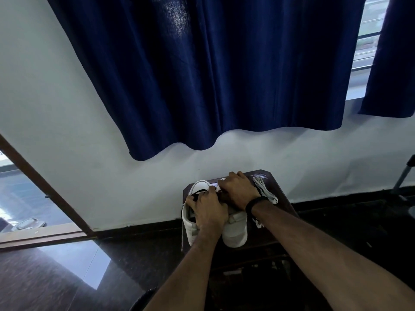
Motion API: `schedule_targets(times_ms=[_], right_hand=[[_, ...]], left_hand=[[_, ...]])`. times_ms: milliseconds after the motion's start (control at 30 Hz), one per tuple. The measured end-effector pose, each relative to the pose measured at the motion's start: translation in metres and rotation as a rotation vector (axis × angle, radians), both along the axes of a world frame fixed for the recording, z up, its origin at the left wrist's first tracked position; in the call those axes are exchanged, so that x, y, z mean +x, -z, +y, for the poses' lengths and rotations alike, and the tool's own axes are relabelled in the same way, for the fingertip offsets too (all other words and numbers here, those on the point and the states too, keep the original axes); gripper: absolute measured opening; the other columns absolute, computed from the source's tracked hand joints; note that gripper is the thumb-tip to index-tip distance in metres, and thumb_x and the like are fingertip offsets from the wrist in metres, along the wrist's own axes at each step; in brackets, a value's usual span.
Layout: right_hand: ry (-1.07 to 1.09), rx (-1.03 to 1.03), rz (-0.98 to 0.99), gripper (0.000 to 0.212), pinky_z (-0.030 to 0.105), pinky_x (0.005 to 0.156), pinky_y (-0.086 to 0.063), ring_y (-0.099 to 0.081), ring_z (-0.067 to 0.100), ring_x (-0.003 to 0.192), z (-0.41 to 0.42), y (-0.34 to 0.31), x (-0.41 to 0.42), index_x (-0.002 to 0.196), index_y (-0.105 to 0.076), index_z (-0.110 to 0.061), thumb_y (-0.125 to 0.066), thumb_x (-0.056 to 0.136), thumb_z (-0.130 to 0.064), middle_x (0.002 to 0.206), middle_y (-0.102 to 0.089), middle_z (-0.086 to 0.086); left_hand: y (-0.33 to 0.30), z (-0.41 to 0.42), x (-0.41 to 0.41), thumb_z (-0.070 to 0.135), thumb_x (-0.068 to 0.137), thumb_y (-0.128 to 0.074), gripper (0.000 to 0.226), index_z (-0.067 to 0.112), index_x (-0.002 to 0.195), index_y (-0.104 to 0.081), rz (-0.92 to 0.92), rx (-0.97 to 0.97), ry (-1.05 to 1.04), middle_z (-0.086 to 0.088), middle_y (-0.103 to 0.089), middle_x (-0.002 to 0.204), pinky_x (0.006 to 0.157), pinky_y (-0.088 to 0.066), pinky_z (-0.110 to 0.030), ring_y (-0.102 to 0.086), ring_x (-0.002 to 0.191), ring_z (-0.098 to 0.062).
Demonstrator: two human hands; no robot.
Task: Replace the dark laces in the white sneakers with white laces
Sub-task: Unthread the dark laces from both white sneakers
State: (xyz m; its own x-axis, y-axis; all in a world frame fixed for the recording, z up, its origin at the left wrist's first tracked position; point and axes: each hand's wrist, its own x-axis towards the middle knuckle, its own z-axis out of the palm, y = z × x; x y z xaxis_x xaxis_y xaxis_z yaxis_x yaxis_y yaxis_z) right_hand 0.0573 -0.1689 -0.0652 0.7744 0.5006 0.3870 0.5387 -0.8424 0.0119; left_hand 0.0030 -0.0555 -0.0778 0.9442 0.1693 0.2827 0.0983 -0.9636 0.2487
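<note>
Two white sneakers stand side by side on a small dark table, toes toward me. My left hand lies over the left sneaker with fingers curled around its laced top, where a dark lace shows. My right hand covers the upper part of the right sneaker, fingers bent down onto it; what they pinch is hidden. A bundle of white laces lies on the table just right of my right wrist, which wears a dark band.
The table stands against a white wall under a dark blue curtain. A glossy dark floor spreads to the left, with a door frame at the far left. A metal stand leg is at the right edge.
</note>
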Motion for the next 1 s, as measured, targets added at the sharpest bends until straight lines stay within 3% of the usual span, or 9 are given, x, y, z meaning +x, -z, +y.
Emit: schedule_targets(times_ms=[133, 300, 400, 500, 667, 700, 833, 900, 1000], right_hand=[[0.176, 0.291, 0.116, 0.013, 0.038, 0.068, -0.039, -0.055, 0.037, 0.09, -0.007, -0.007, 0.001, 0.089, -0.054, -0.006, -0.056, 0.076, -0.009, 0.087, -0.063, 0.018], [0.144, 0.748, 0.522, 0.028, 0.032, 0.068, -0.047, -0.061, 0.02, 0.077, -0.014, -0.017, 0.005, 0.1, -0.051, -0.02, -0.062, 0.076, -0.01, 0.074, -0.064, -0.001], [0.107, 0.261, 0.573, 0.022, 0.037, 0.094, -0.038, -0.056, 0.02, 0.106, -0.022, -0.035, 0.008, 0.106, -0.065, -0.029, -0.056, 0.086, -0.027, 0.098, -0.068, 0.0], [0.107, -0.118, 0.454, 0.029, 0.04, 0.099, -0.033, -0.046, 0.02, 0.112, -0.031, -0.045, 0.009, 0.103, -0.072, -0.031, -0.055, 0.089, -0.049, 0.108, -0.067, -0.003], [0.317, 1.052, 0.646, 0.015, 0.033, 0.091, -0.052, -0.067, 0.021, 0.096, -0.045, -0.043, 0.013, 0.075, -0.073, -0.022, -0.065, 0.087, -0.025, 0.096, -0.075, 0.003], [0.38, 1.056, 0.68, 0.015, 0.033, 0.09, -0.052, -0.067, 0.023, 0.095, -0.048, -0.04, 0.015, 0.076, -0.073, -0.019, -0.064, 0.086, -0.027, 0.097, -0.074, 0.006], [0.59, 0.126, 0.544, 0.051, 0.041, 0.1, -0.038, -0.048, 0.03, 0.119, -0.055, -0.03, 0.01, 0.114, -0.062, -0.012, -0.058, 0.08, -0.051, 0.12, -0.06, 0.01], [0.452, 0.027, 0.305, 0.048, 0.041, 0.099, -0.037, -0.044, 0.028, 0.121, -0.048, -0.032, 0.007, 0.121, -0.059, -0.016, -0.058, 0.083, -0.045, 0.124, -0.056, 0.007], [0.066, 0.0, 0.321, 0.039, 0.035, 0.094, -0.041, -0.049, 0.024, 0.116, -0.024, -0.03, 0.004, 0.119, -0.064, -0.024, -0.061, 0.082, -0.033, 0.119, -0.064, 0.0]], left_hand=[[0.004, 0.001, 0.003, 0.026, 0.079, -0.05, 0.025, 0.024, 0.102, -0.057, -0.037, 0.004, -0.02, -0.003, -0.069, 0.088, 0.097, -0.025, -0.046, -0.063, 0.09, -0.024], [0.002, 0.001, 0.001, 0.023, 0.072, -0.053, 0.032, 0.023, 0.104, -0.058, -0.019, 0.012, -0.009, -0.002, -0.069, 0.089, 0.098, -0.026, -0.046, -0.062, 0.092, -0.023], [0.001, 0.0, 0.001, 0.023, 0.072, -0.054, 0.031, 0.023, 0.103, -0.058, -0.014, -0.002, -0.017, -0.002, -0.069, 0.089, 0.099, -0.026, -0.047, -0.062, 0.092, -0.023], [0.0, 0.0, 0.0, 0.024, 0.073, -0.055, 0.031, 0.024, 0.104, -0.058, -0.01, 0.007, -0.023, -0.001, -0.069, 0.09, 0.098, -0.027, -0.046, -0.062, 0.092, -0.023], [-0.002, -0.001, -0.004, 0.023, 0.07, -0.056, 0.032, 0.021, 0.102, -0.06, -0.028, 0.005, -0.021, -0.001, -0.069, 0.087, 0.099, -0.027, -0.047, -0.062, 0.091, -0.023], [-0.003, -0.002, -0.004, 0.022, 0.071, -0.057, 0.032, 0.021, 0.102, -0.06, -0.029, 0.002, -0.026, -0.002, -0.069, 0.087, 0.099, -0.026, -0.047, -0.062, 0.091, -0.023], [-0.003, -0.002, -0.004, 0.021, 0.072, -0.055, 0.033, 0.021, 0.104, -0.06, -0.023, 0.009, -0.027, -0.002, -0.069, 0.089, 0.098, -0.026, -0.046, -0.062, 0.093, -0.023], [-0.001, -0.002, -0.003, 0.022, 0.07, -0.054, 0.033, 0.021, 0.102, -0.061, -0.039, 0.012, -0.023, -0.002, -0.07, 0.087, 0.098, -0.026, -0.047, -0.063, 0.091, -0.023], [0.002, -0.001, 0.0, 0.024, 0.074, -0.051, 0.028, 0.022, 0.101, -0.059, -0.039, 0.017, -0.023, -0.003, -0.07, 0.087, 0.099, -0.026, -0.047, -0.063, 0.091, -0.023]])
